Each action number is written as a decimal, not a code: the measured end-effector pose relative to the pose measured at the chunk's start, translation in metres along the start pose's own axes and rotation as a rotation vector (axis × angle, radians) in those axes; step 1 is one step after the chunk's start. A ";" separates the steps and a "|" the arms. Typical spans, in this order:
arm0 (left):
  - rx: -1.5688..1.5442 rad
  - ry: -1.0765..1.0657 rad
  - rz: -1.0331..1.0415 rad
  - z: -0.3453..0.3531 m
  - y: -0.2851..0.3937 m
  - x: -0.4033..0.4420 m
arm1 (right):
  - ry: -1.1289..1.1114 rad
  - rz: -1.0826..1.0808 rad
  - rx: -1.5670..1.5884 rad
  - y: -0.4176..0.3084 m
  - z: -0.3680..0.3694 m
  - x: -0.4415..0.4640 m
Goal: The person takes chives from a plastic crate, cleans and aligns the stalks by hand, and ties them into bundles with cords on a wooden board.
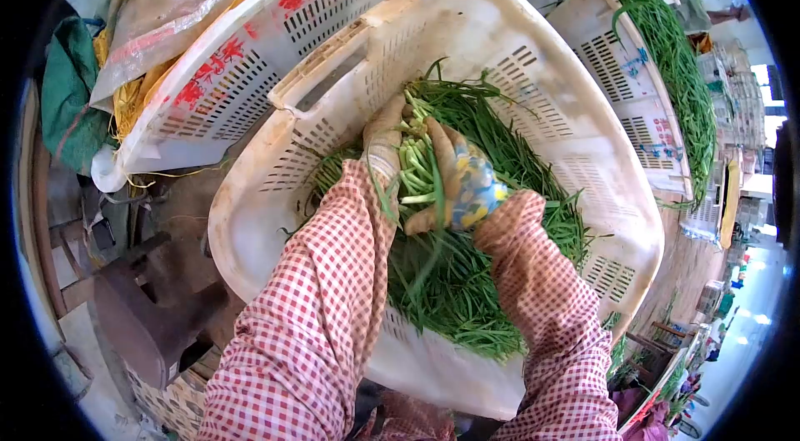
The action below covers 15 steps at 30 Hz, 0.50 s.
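Observation:
A large white plastic basket (533, 24) with slotted walls holds a heap of long green leafy stalks (458, 299). Above the heap, inside the basket, both gloved hands grip one bundle of pale green stems (417, 162). My left hand (385, 141) wraps the bundle's left side, its glove whitish and dirty. On the right side, my right hand (467, 182), in a tan glove with a blue and yellow pattern, has its fingers curled round the stems. The stem ends point toward me; leaves trail at the far end and below the hands.
Another white basket (242, 66) with red writing and plastic sacks stands at upper left. At upper right, a further basket (612, 66) is heaped with green stalks. A brown plastic stool (137, 316) is at lower left, a green bag (71, 99) at far left.

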<state>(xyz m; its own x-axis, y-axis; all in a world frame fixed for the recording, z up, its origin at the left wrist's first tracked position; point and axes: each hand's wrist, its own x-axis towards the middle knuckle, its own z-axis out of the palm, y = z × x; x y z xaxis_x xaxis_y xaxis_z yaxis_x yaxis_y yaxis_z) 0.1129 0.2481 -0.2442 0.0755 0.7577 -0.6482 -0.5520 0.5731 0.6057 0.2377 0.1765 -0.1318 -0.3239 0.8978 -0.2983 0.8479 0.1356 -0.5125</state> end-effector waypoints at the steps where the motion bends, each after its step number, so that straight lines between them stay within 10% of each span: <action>1: -0.038 -0.001 0.017 0.005 -0.001 -0.002 | 0.042 0.014 -0.044 0.002 0.007 -0.003; 9: 0.213 -0.184 -0.080 0.029 0.003 -0.014 | 0.371 -0.016 -0.045 0.044 0.039 0.012; 15: 0.545 -0.246 -0.048 0.057 0.022 -0.039 | 0.365 0.004 1.600 0.071 0.028 0.009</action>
<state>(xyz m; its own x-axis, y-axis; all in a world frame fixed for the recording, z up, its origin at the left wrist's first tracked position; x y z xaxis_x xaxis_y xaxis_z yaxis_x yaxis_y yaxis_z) 0.1453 0.2495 -0.1791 0.3154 0.7395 -0.5947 -0.0422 0.6370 0.7697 0.2830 0.1826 -0.1932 -0.0162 0.9740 -0.2261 -0.4976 -0.2040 -0.8431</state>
